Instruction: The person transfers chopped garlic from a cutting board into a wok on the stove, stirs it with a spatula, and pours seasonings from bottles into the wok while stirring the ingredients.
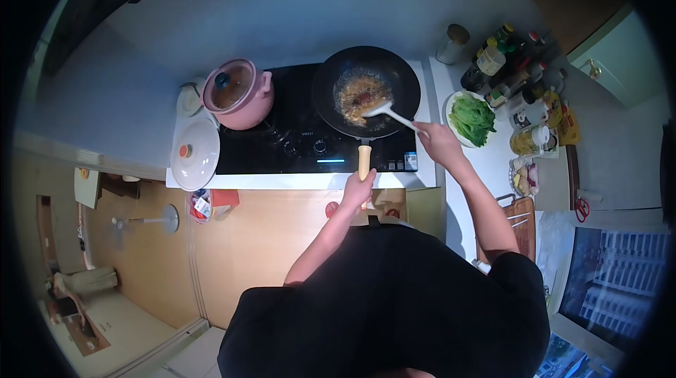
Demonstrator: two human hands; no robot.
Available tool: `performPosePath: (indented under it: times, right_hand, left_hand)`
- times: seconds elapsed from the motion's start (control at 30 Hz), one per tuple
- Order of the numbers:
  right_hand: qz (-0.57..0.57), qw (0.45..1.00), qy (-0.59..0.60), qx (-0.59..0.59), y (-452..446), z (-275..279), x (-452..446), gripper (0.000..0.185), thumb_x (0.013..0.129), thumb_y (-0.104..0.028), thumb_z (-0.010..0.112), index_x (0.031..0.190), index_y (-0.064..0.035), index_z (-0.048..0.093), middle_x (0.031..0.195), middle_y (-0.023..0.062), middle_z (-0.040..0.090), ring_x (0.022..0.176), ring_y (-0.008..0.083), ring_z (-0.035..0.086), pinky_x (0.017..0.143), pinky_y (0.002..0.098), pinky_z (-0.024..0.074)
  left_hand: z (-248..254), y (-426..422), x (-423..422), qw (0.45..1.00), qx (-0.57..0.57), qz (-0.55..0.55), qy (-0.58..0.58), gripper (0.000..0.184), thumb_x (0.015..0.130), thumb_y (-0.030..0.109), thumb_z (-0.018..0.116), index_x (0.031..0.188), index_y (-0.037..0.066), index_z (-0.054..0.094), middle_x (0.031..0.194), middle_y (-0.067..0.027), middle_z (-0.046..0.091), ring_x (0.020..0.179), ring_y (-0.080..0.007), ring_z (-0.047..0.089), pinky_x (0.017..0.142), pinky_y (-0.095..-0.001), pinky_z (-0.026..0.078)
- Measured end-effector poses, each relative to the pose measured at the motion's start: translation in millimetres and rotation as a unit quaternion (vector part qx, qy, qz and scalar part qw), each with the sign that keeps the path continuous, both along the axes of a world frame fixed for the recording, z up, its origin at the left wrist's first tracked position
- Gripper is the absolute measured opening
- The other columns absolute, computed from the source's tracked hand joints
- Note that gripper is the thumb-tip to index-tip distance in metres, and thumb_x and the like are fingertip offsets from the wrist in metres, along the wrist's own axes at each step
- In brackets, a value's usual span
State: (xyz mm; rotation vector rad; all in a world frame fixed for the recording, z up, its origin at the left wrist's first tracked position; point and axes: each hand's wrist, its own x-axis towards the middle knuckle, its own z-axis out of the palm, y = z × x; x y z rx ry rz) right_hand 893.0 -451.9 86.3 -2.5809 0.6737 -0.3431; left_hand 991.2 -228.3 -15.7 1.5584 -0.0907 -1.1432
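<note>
A dark wok (401, 82) sits on the right side of the black stove. Browned, oily minced food (359, 89) bubbles in its middle, with a dark red lump of what looks like sauce on it. My left hand (358, 188) is wrapped round the wok's pale yellow handle (364, 160). In my right hand (438, 144) is a white spatula (400, 117), gripped by its handle. The spatula's head rests in the food near the wok's front edge. A plate of green lettuce (472, 119) stands just right of my right hand.
On the stove's left stands a pink pot (243, 107) with a glass lid. A white lid (196, 156) lies on the counter beside it. Several sauce bottles (489, 61) and jars crowd the right corner. Nearer me are a bowl of garlic-like pieces (524, 177) and a wooden board (520, 223).
</note>
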Motion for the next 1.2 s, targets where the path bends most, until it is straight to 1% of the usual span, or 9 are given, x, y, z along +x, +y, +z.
performPosePath:
  times: [0.23,0.37,0.63,0.73,0.83,0.93,0.97,1.03,1.2]
  right_hand:
    - [-0.061,0.997,-0.018,0.032,-6,-45,71,0.028,0.089,-0.012,0.057,0.113,-0.0066,0.071,0.089,0.0243,0.068,0.086,0.043,0.066,0.082,0.0509,0.0527]
    - [0.016,0.999,-0.016,0.03,3,-34,32,0.029,0.089,-0.013,0.058,0.114,-0.0121,0.072,0.089,0.0245,0.068,0.087,0.0415,0.066,0.082,0.0514,0.0528]
    - [-0.019,0.994,0.102,0.014,20,-32,75,0.031,0.085,-0.01,0.056,0.111,-0.0122,0.072,0.085,0.0212,0.069,0.083,0.0399,0.068,0.081,0.0509,0.054]
    - [0.001,0.999,0.034,0.015,23,-9,25,0.031,0.085,-0.012,0.057,0.112,-0.0108,0.073,0.085,0.0225,0.069,0.082,0.0399,0.068,0.081,0.0495,0.0545]
    - [-0.036,0.999,0.023,-0.004,8,-12,23,0.022,0.086,-0.01,0.055,0.098,-0.0058,0.072,0.077,0.0217,0.068,0.076,0.0403,0.068,0.073,0.0502,0.0552]
    - [-0.055,0.996,0.057,0.03,11,-31,56,0.028,0.088,-0.011,0.055,0.111,-0.0059,0.07,0.084,0.0231,0.068,0.082,0.0406,0.066,0.078,0.0515,0.0526]
    - [-0.05,0.998,-0.039,-0.002,18,-37,52,0.024,0.086,-0.009,0.055,0.104,-0.0039,0.072,0.075,0.0226,0.067,0.073,0.041,0.067,0.07,0.0501,0.055]
    - [-0.029,0.998,-0.06,0.019,24,-11,24,0.028,0.086,-0.01,0.056,0.108,-0.0066,0.073,0.079,0.0228,0.068,0.077,0.0403,0.068,0.074,0.0504,0.0546]
    - [-0.046,0.994,0.087,0.047,18,25,-23,0.029,0.086,-0.011,0.056,0.11,-0.0086,0.073,0.086,0.0224,0.07,0.085,0.0398,0.068,0.081,0.0486,0.0537]
  left_hand:
    - [-2,-5,4,1.0,0.017,0.005,0.013,0.032,0.097,0.031,0.063,0.085,0.004,0.049,0.064,0.0,0.046,0.044,-0.0094,0.042,0.038,-0.0275,0.034]
    - [-6,-3,4,1.0,0.005,-0.001,0.017,0.031,0.097,0.031,0.063,0.085,0.005,0.049,0.064,0.0004,0.046,0.044,-0.0088,0.041,0.038,-0.0273,0.034]
    - [-14,-6,3,1.0,0.025,0.0,-0.003,0.027,0.097,0.03,0.064,0.092,0.008,0.049,0.064,0.0035,0.044,0.044,-0.0061,0.038,0.039,-0.0251,0.032]
    - [-6,-1,3,1.0,0.0,-0.005,0.022,0.027,0.097,0.03,0.065,0.091,0.009,0.048,0.062,0.0047,0.042,0.044,-0.0055,0.036,0.039,-0.0242,0.03]
    - [2,-5,2,1.0,0.003,0.004,0.023,0.027,0.097,0.029,0.064,0.089,0.01,0.047,0.062,0.0054,0.04,0.044,-0.0047,0.034,0.039,-0.0235,0.029]
    - [6,-6,2,1.0,0.002,0.0,0.029,0.029,0.098,0.029,0.063,0.086,0.011,0.044,0.062,0.0057,0.039,0.044,-0.0045,0.034,0.039,-0.0234,0.029]
    - [5,-8,1,1.0,0.0,-0.002,0.03,0.029,0.097,0.029,0.063,0.086,0.011,0.044,0.062,0.0058,0.039,0.044,-0.0045,0.034,0.039,-0.0233,0.028]
    - [5,-5,2,0.999,0.001,0.0,0.032,0.029,0.097,0.029,0.063,0.086,0.011,0.044,0.062,0.006,0.039,0.044,-0.0044,0.034,0.039,-0.0232,0.028]
    - [2,-4,3,0.999,-0.009,0.002,0.036,0.027,0.097,0.028,0.064,0.09,0.011,0.045,0.061,0.0063,0.04,0.044,-0.0046,0.034,0.039,-0.0235,0.029]
